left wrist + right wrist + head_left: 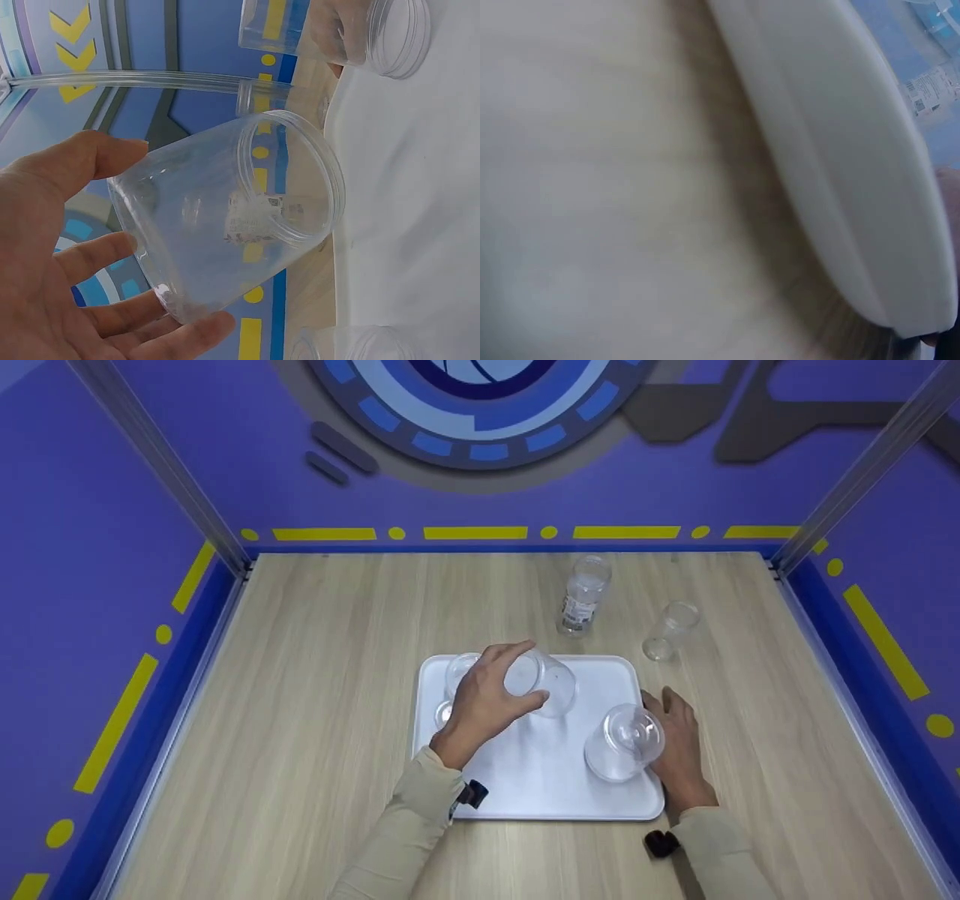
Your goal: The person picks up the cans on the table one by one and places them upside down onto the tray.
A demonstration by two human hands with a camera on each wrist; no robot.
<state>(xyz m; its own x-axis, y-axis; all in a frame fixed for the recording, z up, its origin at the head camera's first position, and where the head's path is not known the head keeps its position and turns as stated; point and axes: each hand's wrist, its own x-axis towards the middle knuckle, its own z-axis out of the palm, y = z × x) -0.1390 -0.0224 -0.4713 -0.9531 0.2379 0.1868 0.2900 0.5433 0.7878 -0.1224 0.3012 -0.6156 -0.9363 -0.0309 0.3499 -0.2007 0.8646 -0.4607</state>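
Your left grip (484, 697), a bare hand with thumb and fingers spread about the base end, holds one clear jar (202, 225) over one white tray (517, 780). The clear jar's long axis runs at a tilt from your fingers down toward the tray; its base points up and its threaded mouth points down. Whether the mouth meets the tray cannot be told. Just left of this grip, and partly hidden by it, is clear ware (459, 669) on the tray; whether one vessel or two is hard to make out, and the left wrist view cuts it off. Right of the left grip, one second jar (624, 746) stands mouth down on the tray, just beside your right grip (681, 750). That grip lies at the tray's right edge, partly behind the second jar; you cannot tell whether its fingers clasp anything, since the right wrist view shows only a sliver of it. Ahead and right of the left grip, on the counter (300, 697), is one bottle (581, 598), its label unreadable. Ahead of the right grip is one clear glass (673, 628). Farthest, behind the counter, is a blue-purple wall (225, 487).
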